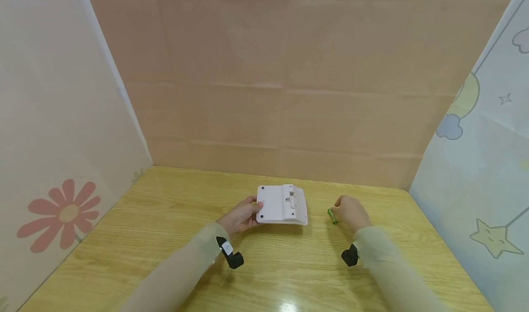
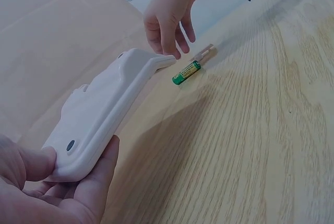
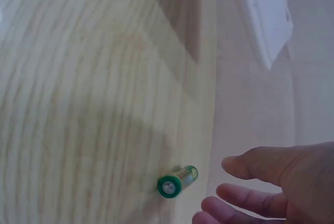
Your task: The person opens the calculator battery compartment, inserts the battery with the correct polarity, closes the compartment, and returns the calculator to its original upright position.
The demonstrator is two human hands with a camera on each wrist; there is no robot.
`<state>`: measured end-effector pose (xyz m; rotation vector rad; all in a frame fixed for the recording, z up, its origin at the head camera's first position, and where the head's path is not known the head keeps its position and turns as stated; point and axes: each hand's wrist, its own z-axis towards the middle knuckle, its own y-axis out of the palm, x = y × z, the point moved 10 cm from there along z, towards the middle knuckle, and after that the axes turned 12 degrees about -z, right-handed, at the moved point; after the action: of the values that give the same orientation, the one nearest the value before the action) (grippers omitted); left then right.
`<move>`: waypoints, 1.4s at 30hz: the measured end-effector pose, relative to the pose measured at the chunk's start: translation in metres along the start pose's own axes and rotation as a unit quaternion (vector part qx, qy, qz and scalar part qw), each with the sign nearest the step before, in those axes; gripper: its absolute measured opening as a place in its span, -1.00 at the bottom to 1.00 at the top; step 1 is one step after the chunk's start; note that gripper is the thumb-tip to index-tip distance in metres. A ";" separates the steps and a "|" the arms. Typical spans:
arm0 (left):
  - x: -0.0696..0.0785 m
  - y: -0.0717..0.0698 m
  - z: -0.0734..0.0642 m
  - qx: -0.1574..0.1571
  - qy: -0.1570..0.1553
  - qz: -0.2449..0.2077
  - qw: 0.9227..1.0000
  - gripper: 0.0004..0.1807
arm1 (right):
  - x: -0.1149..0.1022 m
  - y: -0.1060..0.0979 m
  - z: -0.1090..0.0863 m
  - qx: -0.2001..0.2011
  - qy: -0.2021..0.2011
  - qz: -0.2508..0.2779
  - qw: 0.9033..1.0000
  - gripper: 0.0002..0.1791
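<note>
My left hand [image 1: 242, 216] grips the left edge of a white device shaped like a desk calculator [image 1: 272, 205], thumb on its underside and fingers beneath. The device is raised above the table and tilted, underside up, showing small dark feet and a recess like a battery compartment [image 1: 292, 200]. Its front face is hidden. A green cylindrical battery [image 3: 177, 181] lies on the table to the device's right. My right hand [image 1: 351, 212] hovers right beside the battery, with loosely bent fingers [image 2: 168, 41] and nothing visibly held. A pale blurred shape lies by the battery's far end in the left wrist view.
The wooden table [image 1: 173, 238] meets a tan paper backdrop [image 1: 264, 119] at its far edge. Patterned white panels stand at the left [image 1: 62, 119] and right [image 1: 487, 165]. A black camera strap sits on each wrist.
</note>
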<state>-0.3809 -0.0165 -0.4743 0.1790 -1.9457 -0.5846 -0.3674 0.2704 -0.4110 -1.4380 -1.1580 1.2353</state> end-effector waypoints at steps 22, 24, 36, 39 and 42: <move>0.000 0.001 -0.001 -0.004 0.004 -0.002 1.000 -0.62 | -0.001 0.026 0.008 0.002 0.010 -0.028 1.000 -0.65; 0.000 0.001 0.000 -0.005 0.004 -0.003 1.000 -0.62 | -0.001 0.026 0.008 0.002 0.010 -0.028 1.000 -0.66; 0.000 0.002 0.001 -0.003 0.007 0.002 1.000 -0.62 | 0.002 0.016 0.005 0.000 0.003 0.047 0.999 -0.39; 0.000 0.002 0.001 -0.002 0.006 0.000 1.000 -0.62 | 0.002 0.014 0.004 -0.010 0.003 0.082 0.997 -0.41; 0.000 0.002 0.000 -0.002 0.005 0.000 1.000 -0.62 | 0.001 0.010 0.002 -0.010 0.003 0.100 0.995 -0.56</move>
<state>-0.3810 -0.0147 -0.4738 0.1805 -1.9342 -0.5858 -0.3685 0.2696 -0.4214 -1.6030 -1.0447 1.3592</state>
